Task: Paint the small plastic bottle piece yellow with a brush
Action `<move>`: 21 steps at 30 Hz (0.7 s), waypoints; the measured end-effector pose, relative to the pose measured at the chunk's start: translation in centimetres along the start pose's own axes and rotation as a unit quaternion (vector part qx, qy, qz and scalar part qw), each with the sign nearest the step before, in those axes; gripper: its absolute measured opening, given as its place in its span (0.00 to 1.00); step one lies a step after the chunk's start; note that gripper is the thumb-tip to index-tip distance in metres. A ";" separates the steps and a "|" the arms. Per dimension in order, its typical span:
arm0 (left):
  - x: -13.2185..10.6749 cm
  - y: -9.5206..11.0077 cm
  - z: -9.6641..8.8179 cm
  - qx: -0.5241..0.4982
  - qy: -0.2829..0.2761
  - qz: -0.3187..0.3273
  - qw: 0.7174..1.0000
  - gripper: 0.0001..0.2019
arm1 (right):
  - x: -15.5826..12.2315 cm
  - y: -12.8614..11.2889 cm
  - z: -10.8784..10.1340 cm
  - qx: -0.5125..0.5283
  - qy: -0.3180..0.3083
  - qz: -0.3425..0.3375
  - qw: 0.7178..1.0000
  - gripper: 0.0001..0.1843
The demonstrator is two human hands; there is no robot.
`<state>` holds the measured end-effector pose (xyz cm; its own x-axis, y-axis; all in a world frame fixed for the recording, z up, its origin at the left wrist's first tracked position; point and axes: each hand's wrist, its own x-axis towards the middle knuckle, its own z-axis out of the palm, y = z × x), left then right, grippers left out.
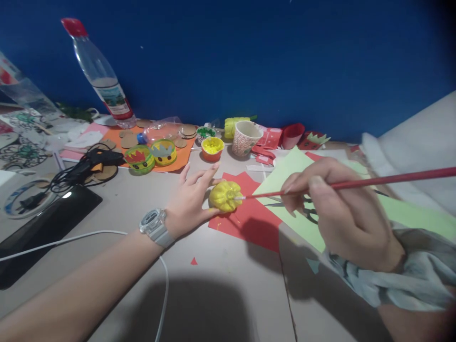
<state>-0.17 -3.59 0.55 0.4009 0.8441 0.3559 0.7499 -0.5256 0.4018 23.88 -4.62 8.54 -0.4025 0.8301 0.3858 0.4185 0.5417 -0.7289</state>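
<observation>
A small yellow-painted, pumpkin-shaped piece [225, 196] rests on a sheet of red paper [258, 232]. My left hand [191, 197] steadies it from the left, thumb below and a finger above, other fingers spread. In my right hand [342, 209] is a slim red paintbrush [384, 179], pinched between thumb and fingers. The brush's tip touches the right side of the yellow piece. Behind stands a red cup of yellow paint [213, 148], beside a cup with green paint [205, 134]. Scissors [309, 210] lie partly hidden behind my right hand.
A white patterned paper cup [245, 137] stands at the back. A tilted-looking water bottle [103, 76] and two decorated yellow rings [163, 153] are at left, near a black phone [46, 232]. Green paper [288, 175] spreads to the right. A white cable [166, 289] crosses the table.
</observation>
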 end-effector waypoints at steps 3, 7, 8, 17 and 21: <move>0.1 0.0 0.0 -0.001 0.000 -0.003 1.000 0.49 | 0.0 0.2 0.0 0.002 -0.008 -0.003 1.000 0.10; 0.2 0.1 0.0 -0.003 -0.003 -0.007 1.000 0.47 | 0.1 0.6 -0.1 0.040 -0.008 -0.025 0.999 0.09; 0.2 0.1 0.0 -0.003 -0.004 -0.007 1.000 0.47 | 0.2 0.6 -0.1 0.045 -0.003 -0.030 0.999 0.09; 0.1 -0.1 0.2 0.004 0.005 0.003 1.000 0.48 | 0.5 0.3 -0.4 0.030 -0.022 -0.031 0.999 0.10; 0.1 -0.2 0.2 0.011 0.004 0.005 1.000 0.49 | 0.5 0.3 -0.5 0.025 -0.036 -0.028 0.999 0.11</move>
<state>-0.14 -3.38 0.37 0.4048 0.8376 0.3667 0.7570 -0.5320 0.3795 24.21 -3.95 8.80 -0.4828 0.7863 0.3855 0.3534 0.5777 -0.7358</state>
